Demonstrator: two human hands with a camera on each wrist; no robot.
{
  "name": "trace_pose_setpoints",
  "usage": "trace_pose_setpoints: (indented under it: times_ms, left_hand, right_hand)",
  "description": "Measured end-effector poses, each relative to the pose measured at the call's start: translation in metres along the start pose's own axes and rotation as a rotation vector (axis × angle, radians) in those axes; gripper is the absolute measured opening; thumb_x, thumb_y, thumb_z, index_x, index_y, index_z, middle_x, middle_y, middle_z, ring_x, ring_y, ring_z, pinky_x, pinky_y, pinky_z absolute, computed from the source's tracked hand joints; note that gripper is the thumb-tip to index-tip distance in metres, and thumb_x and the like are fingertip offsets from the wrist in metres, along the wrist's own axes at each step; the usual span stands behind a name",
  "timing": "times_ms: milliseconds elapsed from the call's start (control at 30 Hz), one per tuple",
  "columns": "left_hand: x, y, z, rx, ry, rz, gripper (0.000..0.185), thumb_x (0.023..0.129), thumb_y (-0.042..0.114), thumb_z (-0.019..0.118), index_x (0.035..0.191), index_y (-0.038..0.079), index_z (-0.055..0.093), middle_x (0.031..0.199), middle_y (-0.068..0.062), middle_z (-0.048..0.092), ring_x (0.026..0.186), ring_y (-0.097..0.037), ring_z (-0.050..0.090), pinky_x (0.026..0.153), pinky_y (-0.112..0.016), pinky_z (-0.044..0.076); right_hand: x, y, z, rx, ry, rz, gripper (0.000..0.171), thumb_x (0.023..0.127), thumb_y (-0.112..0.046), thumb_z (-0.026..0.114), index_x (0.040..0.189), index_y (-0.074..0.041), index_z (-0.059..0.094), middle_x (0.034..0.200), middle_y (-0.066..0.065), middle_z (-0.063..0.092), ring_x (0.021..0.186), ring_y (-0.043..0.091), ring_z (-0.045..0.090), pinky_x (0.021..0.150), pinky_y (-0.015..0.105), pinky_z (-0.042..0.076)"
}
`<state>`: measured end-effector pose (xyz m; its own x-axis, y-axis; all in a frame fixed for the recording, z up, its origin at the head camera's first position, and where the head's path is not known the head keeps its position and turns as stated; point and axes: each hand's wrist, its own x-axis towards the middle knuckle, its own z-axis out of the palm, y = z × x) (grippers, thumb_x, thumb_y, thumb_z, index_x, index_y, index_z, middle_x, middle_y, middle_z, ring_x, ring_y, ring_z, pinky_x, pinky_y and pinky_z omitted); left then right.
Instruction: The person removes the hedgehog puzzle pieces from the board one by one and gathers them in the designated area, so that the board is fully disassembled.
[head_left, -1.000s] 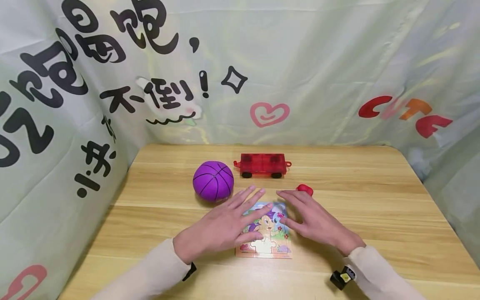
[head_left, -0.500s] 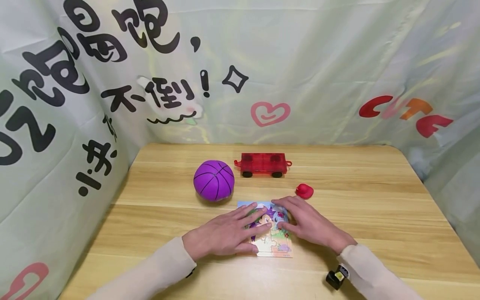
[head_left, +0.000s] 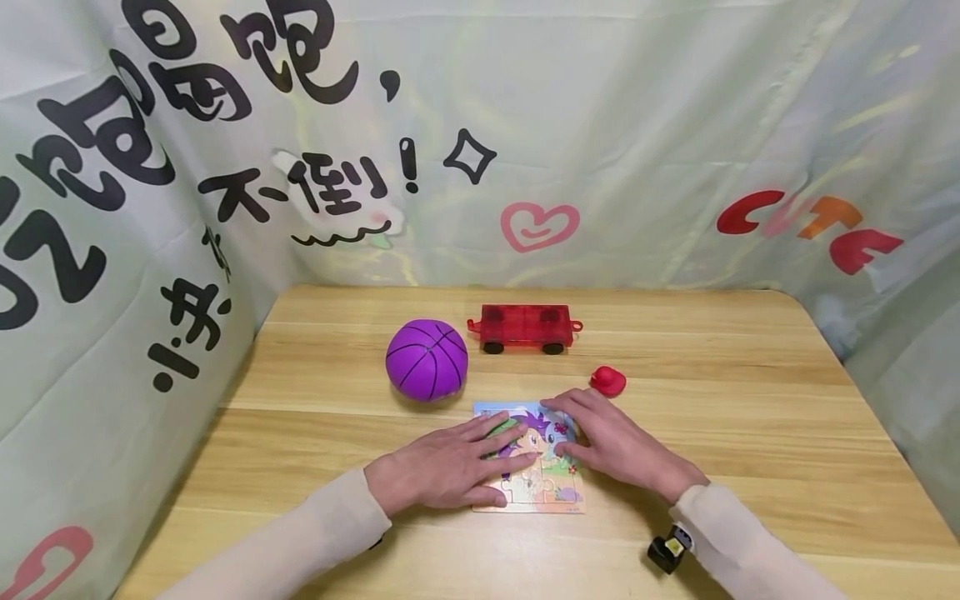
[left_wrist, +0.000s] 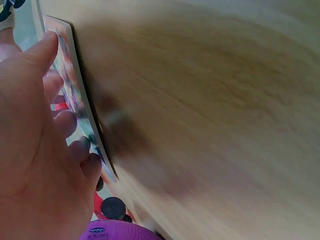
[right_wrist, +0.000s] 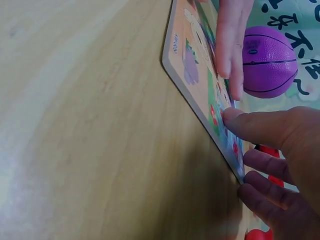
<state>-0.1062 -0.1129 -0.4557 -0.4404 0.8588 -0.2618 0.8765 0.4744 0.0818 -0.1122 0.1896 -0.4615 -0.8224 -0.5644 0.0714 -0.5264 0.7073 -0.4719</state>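
Observation:
A small jigsaw puzzle (head_left: 558,498) with a cartoon figure in purple hair lies flat on the wooden table. Across its left side my left hand (head_left: 450,462) rests palm down, fingers spread and straight, covering part of the picture. My right hand (head_left: 622,442) is at the puzzle's upper right, fingers loosely bent. In the right wrist view its thumb (right_wrist: 235,116) touches the picture side while the other fingers reach the board's corner. The left wrist view shows the puzzle's edge (left_wrist: 82,92) beside the left hand's thumb and fingers.
A purple toy basketball (head_left: 427,360) sits behind the left hand. Farther back stands a translucent red toy wagon (head_left: 525,327) with black wheels. A small red hat-shaped toy (head_left: 608,382) lies just beyond the right hand. Printed curtains (head_left: 637,150) surround the table.
Both hands have come down to the puzzle, the left toward me and the right inward to the left. Over the last half second they have barely moved, the left shifting slightly left.

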Motion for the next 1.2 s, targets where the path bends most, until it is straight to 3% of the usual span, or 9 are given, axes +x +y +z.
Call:
trace_pose_setpoints:
  times_ms: [633, 900, 1200]
  left_hand:
    - [0.006, 0.007, -0.005, 0.030, 0.002, -0.025, 0.063, 0.115, 0.062, 0.034, 0.173, 0.038, 0.031, 0.186, -0.002, 0.011, 0.172, -0.032, 0.013, 0.139, -0.043, 0.022]
    - [0.010, 0.009, -0.002, 0.020, -0.006, -0.031, 0.061, 0.115, 0.061, 0.034, 0.173, 0.047, 0.022, 0.185, -0.006, 0.010, 0.172, -0.034, 0.011, 0.138, -0.043, 0.024]
    - [0.013, 0.012, -0.001, -0.020, -0.017, -0.051, 0.060, 0.115, 0.061, 0.035, 0.172, 0.049, 0.020, 0.186, -0.006, 0.008, 0.172, -0.035, 0.008, 0.139, -0.044, 0.022]
  right_hand:
    - [0.002, -0.003, 0.000, -0.040, 0.014, -0.013, 0.056, 0.095, -0.022, 0.088, 0.145, -0.007, 0.067, 0.134, 0.009, 0.070, 0.122, 0.028, 0.066, 0.106, 0.054, 0.060]
    - [0.003, -0.004, 0.001, -0.048, 0.019, -0.031, 0.053, 0.095, -0.021, 0.087, 0.143, -0.008, 0.068, 0.133, 0.008, 0.071, 0.121, 0.027, 0.067, 0.106, 0.053, 0.060]
    - [0.005, -0.014, -0.005, -0.076, -0.015, 0.031, 0.060, 0.089, -0.024, 0.093, 0.140, -0.004, 0.071, 0.129, 0.010, 0.072, 0.116, 0.026, 0.068, 0.102, 0.049, 0.063]
